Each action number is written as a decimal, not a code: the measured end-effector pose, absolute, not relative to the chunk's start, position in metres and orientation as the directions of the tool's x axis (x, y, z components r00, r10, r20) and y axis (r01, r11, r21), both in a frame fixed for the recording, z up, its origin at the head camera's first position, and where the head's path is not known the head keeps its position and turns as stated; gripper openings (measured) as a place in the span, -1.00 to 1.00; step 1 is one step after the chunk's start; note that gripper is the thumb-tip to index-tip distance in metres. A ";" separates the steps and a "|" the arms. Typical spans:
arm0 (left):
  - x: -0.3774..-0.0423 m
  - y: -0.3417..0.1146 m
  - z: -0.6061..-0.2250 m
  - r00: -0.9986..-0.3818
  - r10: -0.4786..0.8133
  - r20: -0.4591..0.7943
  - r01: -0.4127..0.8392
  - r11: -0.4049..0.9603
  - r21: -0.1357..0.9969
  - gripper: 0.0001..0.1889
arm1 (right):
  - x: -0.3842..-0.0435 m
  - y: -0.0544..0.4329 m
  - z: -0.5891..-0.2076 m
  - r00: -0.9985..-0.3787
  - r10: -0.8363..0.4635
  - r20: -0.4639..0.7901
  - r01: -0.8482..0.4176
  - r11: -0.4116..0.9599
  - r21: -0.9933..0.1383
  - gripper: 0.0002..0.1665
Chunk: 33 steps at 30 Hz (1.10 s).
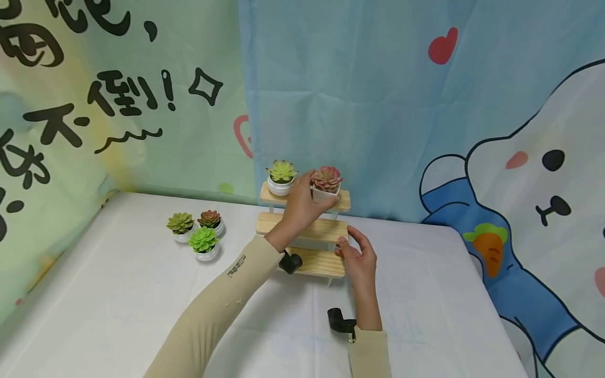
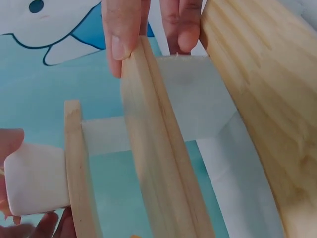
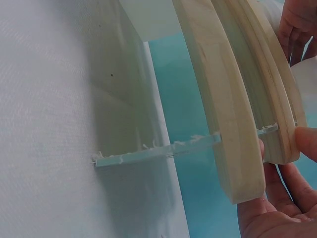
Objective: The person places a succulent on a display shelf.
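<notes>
As left hand [image 1: 301, 206] grips pink succulent [image 1: 326, 180], facing up, right hand [image 1: 362, 260] pinching stand [image 1: 326, 230], lengthwise left-to-right, white table [image 1: 435, 294], blue backdrop [image 1: 340, 105]

Five succulents [image 1: 204, 239], three shelves [image 1: 326, 230]

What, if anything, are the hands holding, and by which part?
The left hand pinches the pink succulent by its white pot; the right hand grips the wooden stand at the right end of its middle shelf.
</notes>
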<state>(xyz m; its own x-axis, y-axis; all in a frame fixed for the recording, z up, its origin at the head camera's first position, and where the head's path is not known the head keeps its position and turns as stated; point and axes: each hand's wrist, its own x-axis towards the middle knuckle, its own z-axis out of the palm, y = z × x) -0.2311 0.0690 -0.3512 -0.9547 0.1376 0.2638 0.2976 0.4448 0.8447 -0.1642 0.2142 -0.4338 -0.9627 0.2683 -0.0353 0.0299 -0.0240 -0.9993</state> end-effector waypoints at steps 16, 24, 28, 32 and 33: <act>-0.208 0.048 -0.357 -0.939 0.189 0.287 0.338 0.369 0.866 0.03 | -0.169 0.203 -0.432 -0.964 0.260 -0.056 0.050 -0.029 -0.998 -0.49; -0.188 0.041 -0.369 -0.932 0.066 0.356 0.360 0.270 0.893 -0.10 | -0.164 0.203 -0.434 -0.963 0.269 -0.010 0.003 -0.026 -1.000 -0.50; -0.176 0.038 -0.377 -0.918 0.034 0.396 0.392 0.238 0.889 -0.17 | -0.165 0.206 -0.433 -0.963 0.268 -0.010 0.007 -0.013 -1.000 -0.49; -0.167 0.036 -0.384 -0.911 0.014 0.413 0.405 0.222 0.887 -0.19 | -0.164 0.211 -0.432 -0.963 0.269 -0.016 0.015 -0.005 -1.000 -0.47; -0.164 0.036 -0.385 -0.908 0.014 0.418 0.410 0.228 0.883 -0.20 | -0.163 0.212 -0.432 -0.961 0.276 -0.019 0.018 -0.006 -1.000 -0.45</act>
<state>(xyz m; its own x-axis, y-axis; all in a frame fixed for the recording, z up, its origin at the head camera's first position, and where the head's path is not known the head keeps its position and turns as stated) -0.1644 0.0357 -0.3854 -0.9085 0.0141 0.4177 0.4096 0.2278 0.8834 -0.1629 0.2124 -0.4316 -0.9609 0.2762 -0.0190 0.0180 -0.0062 -0.9998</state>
